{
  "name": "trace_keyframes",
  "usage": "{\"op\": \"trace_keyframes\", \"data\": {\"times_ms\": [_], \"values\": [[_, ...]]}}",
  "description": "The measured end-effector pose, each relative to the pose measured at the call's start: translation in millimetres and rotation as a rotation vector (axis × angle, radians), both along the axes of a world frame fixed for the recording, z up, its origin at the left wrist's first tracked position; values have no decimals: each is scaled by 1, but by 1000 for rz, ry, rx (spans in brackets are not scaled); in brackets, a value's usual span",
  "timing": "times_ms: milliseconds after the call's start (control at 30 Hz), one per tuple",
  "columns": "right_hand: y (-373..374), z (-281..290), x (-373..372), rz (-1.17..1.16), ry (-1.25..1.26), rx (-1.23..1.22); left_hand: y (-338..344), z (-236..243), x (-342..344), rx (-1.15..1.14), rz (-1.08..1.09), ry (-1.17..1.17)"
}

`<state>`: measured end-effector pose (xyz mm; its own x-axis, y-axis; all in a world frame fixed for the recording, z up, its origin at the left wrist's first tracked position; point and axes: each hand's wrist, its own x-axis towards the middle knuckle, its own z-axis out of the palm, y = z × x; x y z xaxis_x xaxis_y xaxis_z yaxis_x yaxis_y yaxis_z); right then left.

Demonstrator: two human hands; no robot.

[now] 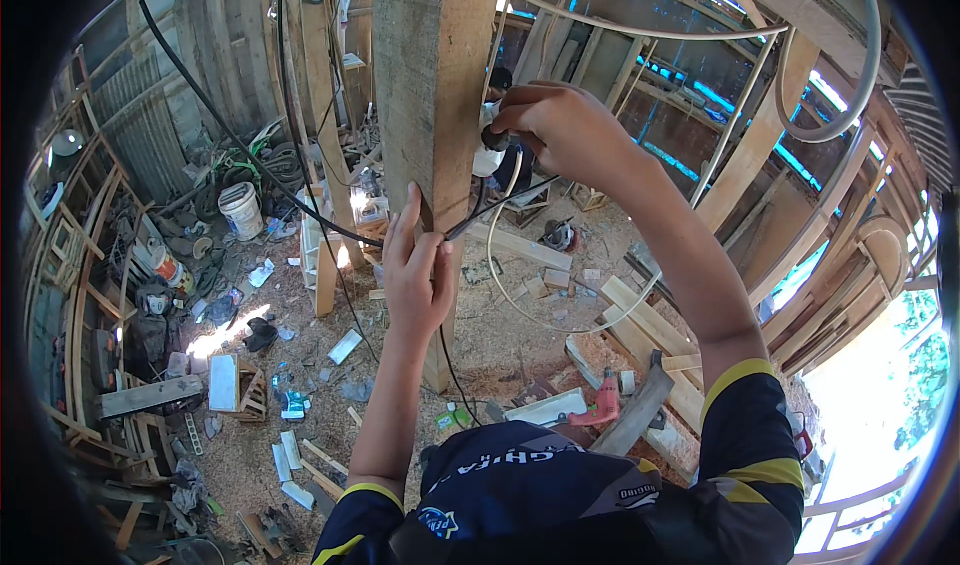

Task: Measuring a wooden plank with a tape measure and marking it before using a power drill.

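My left hand (pixel 418 275) is at the tall wooden post (pixel 406 85), its fingers pinching black cable (pixel 357 237) against the wood. A dark strip (pixel 470 220) runs from those fingers up to the right. Higher up, beside the post's right side, my right hand (pixel 560 130) grips a small dark round object (pixel 492 137), possibly a roll of tape, partly hidden by its fingers. Black cables hang around the post, and a pale looped cable (pixel 492 260) hangs below my right arm.
Another person (pixel 482 165) is partly hidden behind the post. A red drill (pixel 603 400), boards (pixel 640 320) and a circular saw (pixel 561 235) lie among sawdust below. Buckets (pixel 240 210) and scrap wood stand at left. More posts and hanging cables surround me; bright daylight shows at right.
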<state>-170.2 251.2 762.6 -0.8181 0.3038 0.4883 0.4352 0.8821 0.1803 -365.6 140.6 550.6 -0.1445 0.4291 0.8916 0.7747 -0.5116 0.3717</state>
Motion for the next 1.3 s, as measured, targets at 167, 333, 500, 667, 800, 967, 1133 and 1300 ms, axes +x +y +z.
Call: {"op": "trace_keyframes", "data": {"times_ms": [167,333,500,667,800,967,1133,1300], "values": [[-2,18,13,25,-49,92,-2,-2,7,54,2,77],[4,32,19,64,-151,50,-19,-1,30,81,4,-6],[6,47,15,83,-209,-36,-18,-1,44,62,26,-33],[6,49,14,65,-236,-58,-3,34,52,93,150,12],[6,49,15,89,-240,-60,4,62,59,123,237,50],[13,45,19,133,-209,-48,18,74,67,85,484,20],[9,47,22,106,-207,-113,40,54,70,153,530,51],[7,47,21,137,-208,-93,43,62,85,88,557,-17]]}}
